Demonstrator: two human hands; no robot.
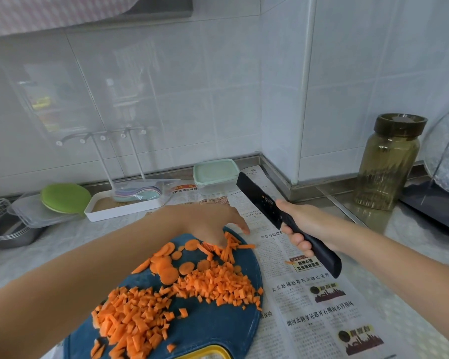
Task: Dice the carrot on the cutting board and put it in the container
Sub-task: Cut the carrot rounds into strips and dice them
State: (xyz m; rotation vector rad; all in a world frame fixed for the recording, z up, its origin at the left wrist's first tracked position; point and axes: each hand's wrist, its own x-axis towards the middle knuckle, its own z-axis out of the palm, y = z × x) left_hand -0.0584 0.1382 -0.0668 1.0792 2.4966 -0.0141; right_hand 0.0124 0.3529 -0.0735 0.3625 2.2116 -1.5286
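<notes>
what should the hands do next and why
Probably lower the knife, which the right hand holds raised over the newspaper, across the carrot strips that the left hand touches at the cutting board's far end. Those strips and the round slices beside them are not yet diced.

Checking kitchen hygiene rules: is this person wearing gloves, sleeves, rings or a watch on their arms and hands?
No gloves: the left hand and right hand are bare. The left forearm and right forearm are bare, with no sleeve over the stretch in view. No ring, watch, bracelet or bandage shows on either wrist or on the visible fingers.
</notes>
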